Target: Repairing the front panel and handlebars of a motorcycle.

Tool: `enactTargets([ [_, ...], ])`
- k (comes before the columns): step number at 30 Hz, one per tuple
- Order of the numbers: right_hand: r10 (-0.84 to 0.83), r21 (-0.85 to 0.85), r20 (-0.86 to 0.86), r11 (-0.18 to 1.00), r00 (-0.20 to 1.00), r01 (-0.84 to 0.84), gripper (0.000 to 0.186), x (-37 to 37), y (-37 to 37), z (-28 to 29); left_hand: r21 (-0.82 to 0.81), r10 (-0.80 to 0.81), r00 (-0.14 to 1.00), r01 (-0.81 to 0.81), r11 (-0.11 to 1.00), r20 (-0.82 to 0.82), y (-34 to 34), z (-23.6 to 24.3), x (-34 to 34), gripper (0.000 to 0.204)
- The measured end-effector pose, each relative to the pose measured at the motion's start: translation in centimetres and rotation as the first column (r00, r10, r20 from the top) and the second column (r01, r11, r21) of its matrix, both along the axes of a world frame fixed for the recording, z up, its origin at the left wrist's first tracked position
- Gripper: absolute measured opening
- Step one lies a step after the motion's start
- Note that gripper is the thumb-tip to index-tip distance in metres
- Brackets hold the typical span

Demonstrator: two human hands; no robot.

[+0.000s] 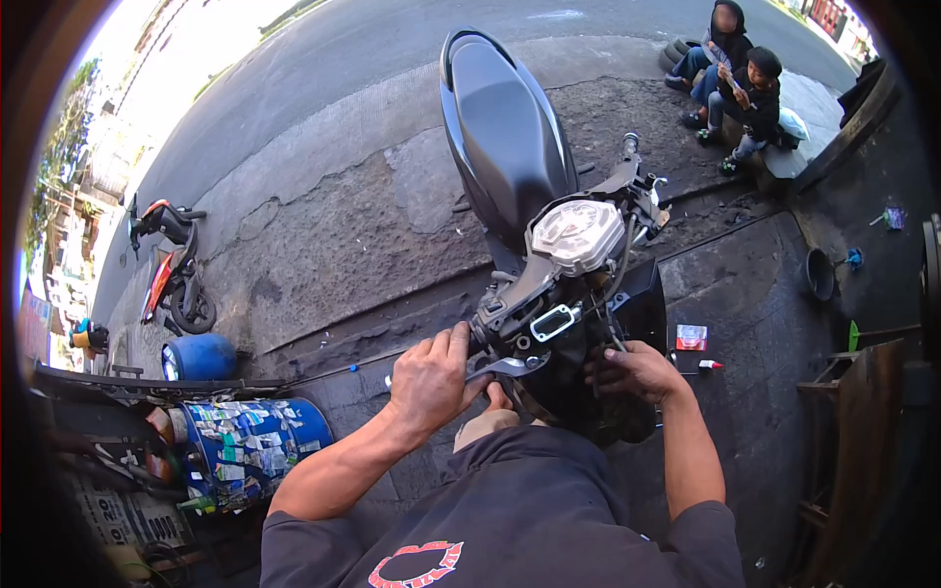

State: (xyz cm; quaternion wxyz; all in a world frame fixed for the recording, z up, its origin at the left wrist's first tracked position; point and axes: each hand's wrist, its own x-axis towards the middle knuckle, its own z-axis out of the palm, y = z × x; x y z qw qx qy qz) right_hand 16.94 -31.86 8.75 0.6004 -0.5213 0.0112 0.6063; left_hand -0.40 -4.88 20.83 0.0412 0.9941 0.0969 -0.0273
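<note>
A black scooter (505,137) stands in front of me with its front covers off, so the white instrument cluster (578,235) and bare handlebar bracket show. My left hand (429,377) is wrapped around the left handlebar grip, beside the silver brake lever (505,367). My right hand (637,370) reaches into the black front body of the scooter, fingers curled against the panel; what they touch is hidden.
Two people sit on a kerb (730,83) at the far right. A blue drum covered in stickers (250,446) and a blue canister (201,358) stand at my left. A red scooter (172,274) is parked further left. A small red-and-white box (691,336) lies on the ground.
</note>
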Motion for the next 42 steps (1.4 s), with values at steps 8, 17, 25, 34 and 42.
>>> enactTargets([
  [8, -0.310, 0.074, 0.087, 0.950, 0.947, 0.304, 0.034, -5.9, -3.5, 1.3, -0.526, -0.048, 0.926, -0.169, 0.834, -0.374, 4.7, 0.6, 2.3, 0.075],
  [17, -0.678, 0.094, 0.089, 0.735, 0.729, 0.672, 0.029, -15.5, -4.6, 1.2, -0.349, -0.776, 0.467, -0.875, -0.336, -0.425, 8.0, -6.7, 4.1, 0.096],
  [25, -0.926, -0.006, 0.169, 0.342, 0.338, 0.940, 0.026, -25.9, 4.2, 0.0, -0.312, -0.778, 0.396, -0.911, -0.268, -0.488, 9.1, -7.7, 4.4, 0.055],
  [34, -0.969, -0.257, 0.237, 0.011, 0.074, 0.966, 0.027, -40.1, 14.8, -5.6, -0.373, -0.737, 0.377, -0.910, -0.182, -0.561, 9.7, -8.2, 4.8, 0.035],
  [42, -0.977, -0.698, 0.211, -0.154, -0.004, 0.699, 0.013, -53.3, 19.3, -14.0, -0.393, -0.871, 0.328, -0.903, -0.174, -0.367, 9.5, -8.5, 5.6, 0.076],
])
